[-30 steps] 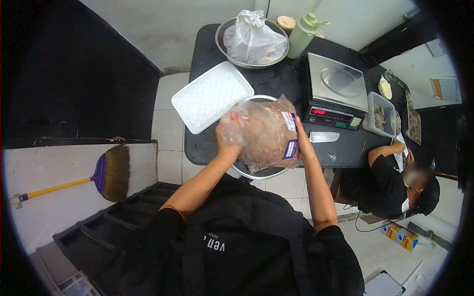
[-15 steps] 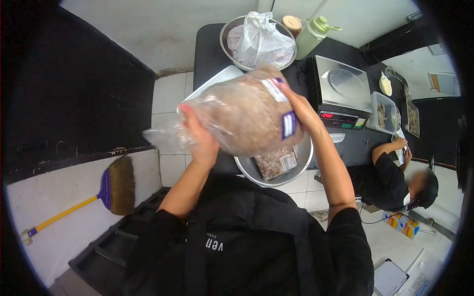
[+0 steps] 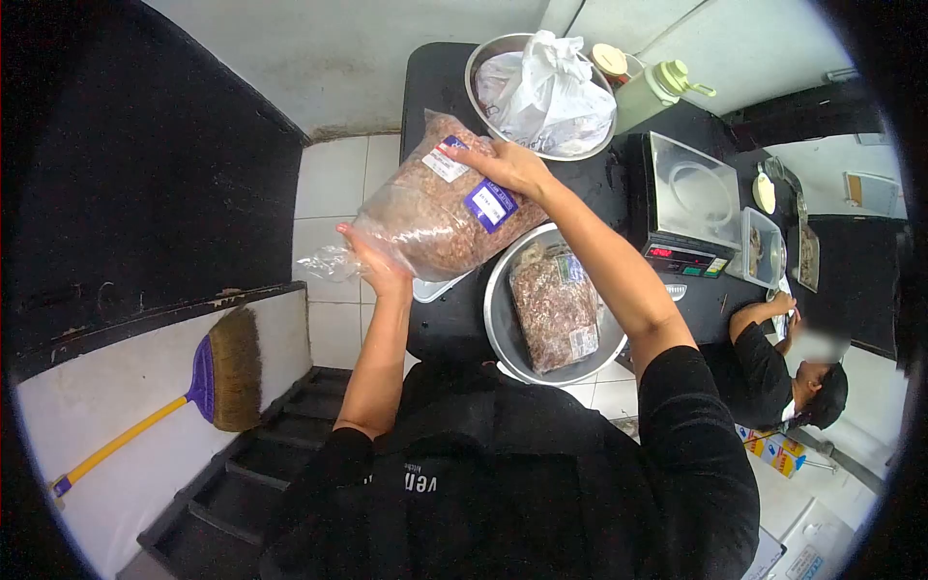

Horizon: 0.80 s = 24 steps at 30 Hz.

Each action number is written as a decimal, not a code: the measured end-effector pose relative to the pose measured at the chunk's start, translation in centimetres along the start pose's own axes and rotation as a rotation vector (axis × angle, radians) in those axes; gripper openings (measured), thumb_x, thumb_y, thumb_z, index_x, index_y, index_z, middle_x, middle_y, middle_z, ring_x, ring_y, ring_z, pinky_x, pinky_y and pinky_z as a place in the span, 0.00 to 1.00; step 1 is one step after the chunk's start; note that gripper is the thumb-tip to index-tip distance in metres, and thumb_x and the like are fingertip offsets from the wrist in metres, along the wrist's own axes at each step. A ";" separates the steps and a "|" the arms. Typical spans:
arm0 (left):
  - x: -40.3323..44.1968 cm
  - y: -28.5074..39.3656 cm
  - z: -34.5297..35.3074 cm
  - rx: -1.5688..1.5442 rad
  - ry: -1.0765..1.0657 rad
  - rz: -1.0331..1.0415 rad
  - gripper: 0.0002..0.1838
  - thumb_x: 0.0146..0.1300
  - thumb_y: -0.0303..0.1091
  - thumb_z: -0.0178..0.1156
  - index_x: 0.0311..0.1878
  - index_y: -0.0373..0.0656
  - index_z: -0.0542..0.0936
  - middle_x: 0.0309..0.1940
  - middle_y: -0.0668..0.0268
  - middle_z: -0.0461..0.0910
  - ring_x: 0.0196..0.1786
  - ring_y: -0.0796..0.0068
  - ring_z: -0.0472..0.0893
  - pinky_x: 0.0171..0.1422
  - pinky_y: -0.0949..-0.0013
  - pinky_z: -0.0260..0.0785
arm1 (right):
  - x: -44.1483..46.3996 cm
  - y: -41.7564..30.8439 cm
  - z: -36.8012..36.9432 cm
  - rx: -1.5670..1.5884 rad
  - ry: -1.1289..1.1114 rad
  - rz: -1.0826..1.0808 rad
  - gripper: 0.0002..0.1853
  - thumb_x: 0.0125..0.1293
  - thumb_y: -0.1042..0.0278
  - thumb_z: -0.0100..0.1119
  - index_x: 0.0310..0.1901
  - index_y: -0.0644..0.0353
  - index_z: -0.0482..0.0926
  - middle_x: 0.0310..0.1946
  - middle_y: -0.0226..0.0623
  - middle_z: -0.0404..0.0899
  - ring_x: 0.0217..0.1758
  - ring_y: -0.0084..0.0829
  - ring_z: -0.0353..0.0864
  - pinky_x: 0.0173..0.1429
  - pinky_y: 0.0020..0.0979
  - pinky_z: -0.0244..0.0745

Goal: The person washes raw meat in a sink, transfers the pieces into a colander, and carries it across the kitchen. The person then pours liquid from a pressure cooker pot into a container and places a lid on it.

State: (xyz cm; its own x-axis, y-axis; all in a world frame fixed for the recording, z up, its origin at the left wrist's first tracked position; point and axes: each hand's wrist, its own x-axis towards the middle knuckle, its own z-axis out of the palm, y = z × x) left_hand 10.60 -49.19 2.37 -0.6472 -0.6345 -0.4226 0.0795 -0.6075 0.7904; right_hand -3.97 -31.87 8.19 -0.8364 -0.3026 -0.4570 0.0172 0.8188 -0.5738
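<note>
A large clear plastic bag of ground meat (image 3: pixel 425 215), with white and purple labels, is held up between both my hands above the black table. My left hand (image 3: pixel 380 268) grips its lower left end, near the twisted loose plastic. My right hand (image 3: pixel 507 172) lies over its upper right side, thumb and fingers around the labelled part. Below and to the right, a flatter packet of ground meat (image 3: pixel 556 314) rests in a metal bowl (image 3: pixel 497 333). Under the held bag, a white tray (image 3: pixel 435 289) is mostly hidden.
Another metal bowl (image 3: pixel 474 82) holds a white plastic bag (image 3: pixel 556 97). Near it stand a green bottle (image 3: pixel 652 97) and a digital scale (image 3: pixel 688 198). A clear container (image 3: pixel 759 246) is farther right. A co-worker (image 3: pixel 773 377) works at the right. A broom (image 3: pixel 227 372) leans at left.
The held bag of meat has moved left, away from over the metal bowl, and turned so its labels face up. More of the packet in the bowl now shows.
</note>
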 end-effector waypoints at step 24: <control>-10.9 -4.7 -9.6 0.757 -0.685 -0.425 0.25 0.64 0.43 0.59 0.55 0.33 0.70 0.46 0.56 0.78 0.45 0.70 0.80 0.50 0.70 0.73 | -20.5 24.6 7.2 0.097 0.180 0.360 0.29 0.61 0.47 0.55 0.50 0.69 0.76 0.42 0.61 0.78 0.49 0.55 0.77 0.53 0.44 0.70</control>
State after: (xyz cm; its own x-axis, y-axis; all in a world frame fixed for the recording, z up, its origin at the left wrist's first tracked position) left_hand 24.55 -43.99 -1.04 -0.8131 0.0979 -0.5738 -0.5820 -0.1154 0.8050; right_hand 17.54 -9.03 -1.49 -0.8498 0.0921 -0.5191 0.3708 0.8043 -0.4644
